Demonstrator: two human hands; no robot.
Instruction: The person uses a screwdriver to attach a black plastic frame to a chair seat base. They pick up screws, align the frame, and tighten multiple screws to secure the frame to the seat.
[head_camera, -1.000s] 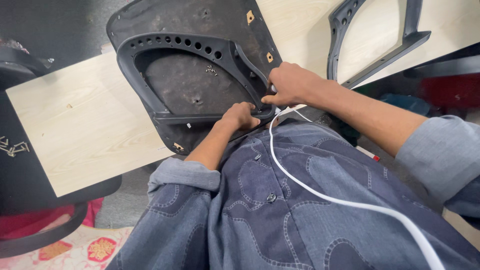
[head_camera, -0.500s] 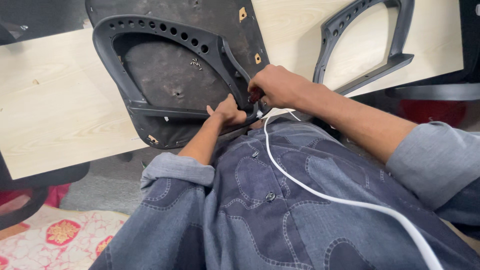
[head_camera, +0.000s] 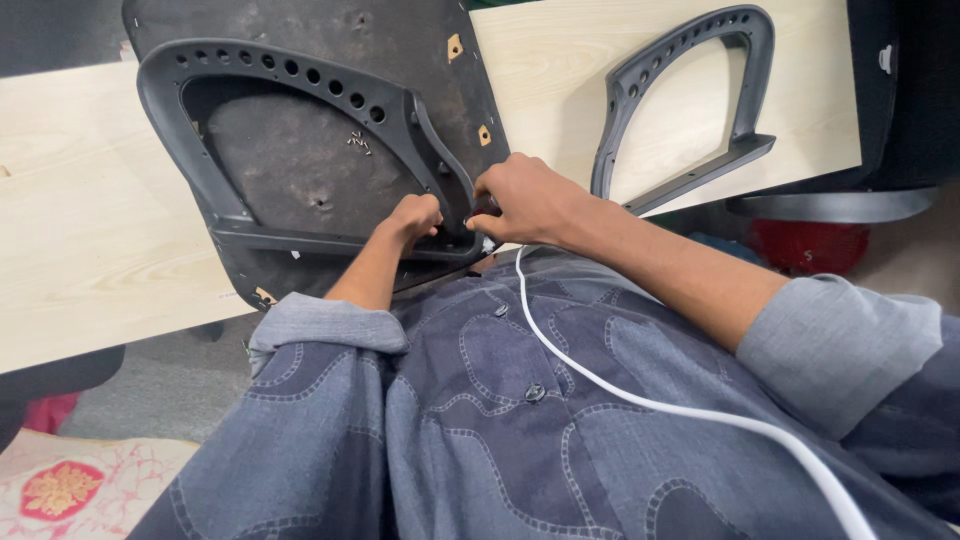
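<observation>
Left hand (head_camera: 415, 215): fingers curled in, nearly a fist, knuckles up, pressed against the lower bar of the dark plastic armrest frame (head_camera: 290, 150) at its right corner. Whether anything small sits inside the curl cannot be told.

Right hand (head_camera: 525, 200): fingers bent and drawn together, closed over a small dark object at the same corner of the frame; the object is mostly hidden by the fingers and its kind cannot be told. The two hands lie just beside each other, near the table's front edge.

Armrest frame: loop-shaped, grey-black, with a row of round holes along its upper arc. It lies on the dark seat pan (head_camera: 330, 110), which rests underside up, overhanging the front edge of the table toward the person's lap. A few small screws (head_camera: 359, 143) lie loose on the seat pan inside the loop.

Second armrest frame (head_camera: 690, 100): same shape, lying flat toward the table's right edge, well apart from the hands.

Table (head_camera: 90, 240): pale wood-grain top, bare at its left part.

White cable (head_camera: 640, 400): runs from near the right hand across the person's grey patterned shirt to the lower right.

Room: grey floor (head_camera: 150, 390) under the table's front edge; a red-and-cream patterned cushion (head_camera: 80, 485) at the lower left; a red object (head_camera: 810, 245) beneath the table's right end.
</observation>
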